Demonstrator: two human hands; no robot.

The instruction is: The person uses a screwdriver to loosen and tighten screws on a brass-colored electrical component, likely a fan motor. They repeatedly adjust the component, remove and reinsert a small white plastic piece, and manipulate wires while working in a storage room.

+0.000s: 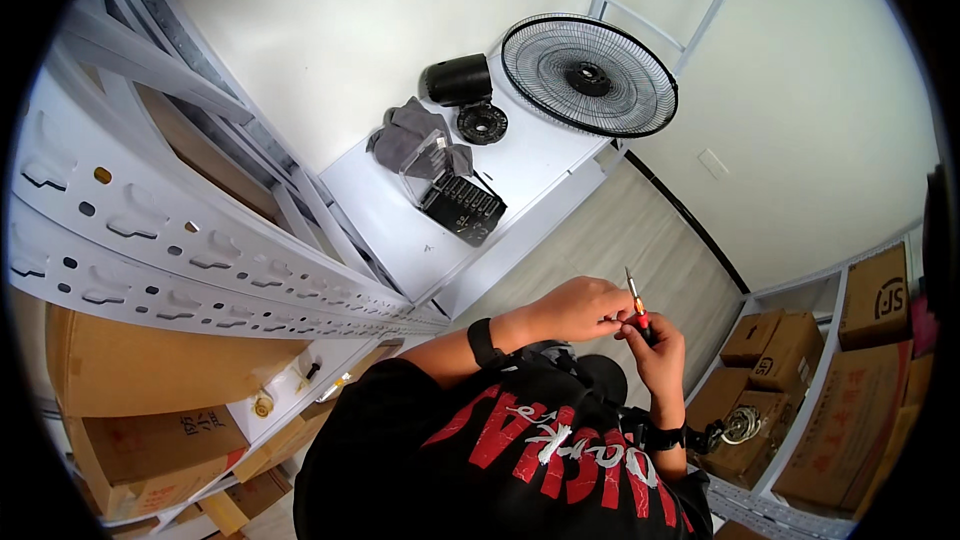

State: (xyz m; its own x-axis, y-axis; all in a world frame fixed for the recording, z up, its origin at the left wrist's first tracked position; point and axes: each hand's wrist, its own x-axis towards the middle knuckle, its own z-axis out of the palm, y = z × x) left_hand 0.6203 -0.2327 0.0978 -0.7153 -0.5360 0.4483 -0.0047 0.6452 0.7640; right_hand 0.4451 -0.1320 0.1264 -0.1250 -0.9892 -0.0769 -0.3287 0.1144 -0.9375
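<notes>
Open black case (476, 230), bits (472, 194) inside — right grip (661, 348) around screwdriver (641, 314) — left grip (582, 309) unclear

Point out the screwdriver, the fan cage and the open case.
Screwdriver (641, 317): head view, red handle part.
Fan cage (590, 78): head view, dark central hub.
Open case (463, 208): head view, black tray.

Screwdriver (640, 310): lower grip partly concealed by the fingers of the right hand (660, 352). The inner fingers of the left hand (583, 308) are hidden behind its back; its contact with the tool is indeterminable. Beyond the left hand, contents of the black bit case (463, 210) are too small to distinguish. Far left of it, the white metal shelving (190, 202) is truncated by the fisheye rim.
</notes>
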